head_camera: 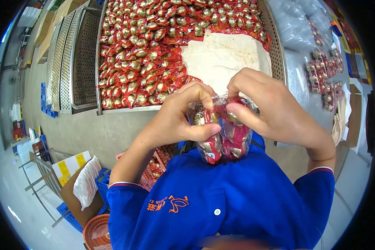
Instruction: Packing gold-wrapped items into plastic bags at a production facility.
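Observation:
A clear plastic bag (220, 140) with several gold, egg-shaped pieces in red-and-gold wrappers is held close to my blue shirt. My left hand (187, 114) grips its left side, thumb across the front and index finger curled at the top edge. On the right, my right hand (264, 104) pinches the upper rim between thumb and bent fingers. Beyond both hands, a large metal tray (129, 110) bears many more wrapped pieces (137, 53). A bare patch of cream cloth (225, 56) shows in the tray's near right part.
On the right, a metal table (295, 68) carries clear plastic bags (292, 25) and filled packs (325, 72). Perforated metal trays (86, 59) stand on edge at the left. Below my left arm are a pink basket (148, 178) of wrapped pieces and an orange fan (97, 231).

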`<state>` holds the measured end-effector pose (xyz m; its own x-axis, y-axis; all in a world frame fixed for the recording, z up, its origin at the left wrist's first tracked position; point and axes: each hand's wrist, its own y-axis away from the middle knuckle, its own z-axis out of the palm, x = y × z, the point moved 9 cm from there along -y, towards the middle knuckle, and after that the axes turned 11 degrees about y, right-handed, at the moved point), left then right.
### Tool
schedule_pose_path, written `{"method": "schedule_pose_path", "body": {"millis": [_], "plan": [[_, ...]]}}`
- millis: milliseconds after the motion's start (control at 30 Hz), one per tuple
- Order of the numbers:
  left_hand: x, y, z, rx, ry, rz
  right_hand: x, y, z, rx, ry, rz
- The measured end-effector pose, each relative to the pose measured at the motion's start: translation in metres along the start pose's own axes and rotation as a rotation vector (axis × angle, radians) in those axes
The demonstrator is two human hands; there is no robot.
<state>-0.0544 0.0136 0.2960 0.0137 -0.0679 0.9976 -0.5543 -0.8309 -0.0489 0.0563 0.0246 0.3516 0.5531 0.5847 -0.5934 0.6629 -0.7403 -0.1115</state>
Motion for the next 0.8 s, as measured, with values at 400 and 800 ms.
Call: {"method": "schedule_pose_path", "body": {"millis": [400,800], "plan": [[0.013,0.007,0.013,0.11,0.074,0.067,0.017,-0.002,0.011,-0.243,-0.128,0.124],[0.024,0.01,0.016,0.142,0.073,0.032,0.006,0.0,0.024,-0.446,-0.228,0.182]]}}
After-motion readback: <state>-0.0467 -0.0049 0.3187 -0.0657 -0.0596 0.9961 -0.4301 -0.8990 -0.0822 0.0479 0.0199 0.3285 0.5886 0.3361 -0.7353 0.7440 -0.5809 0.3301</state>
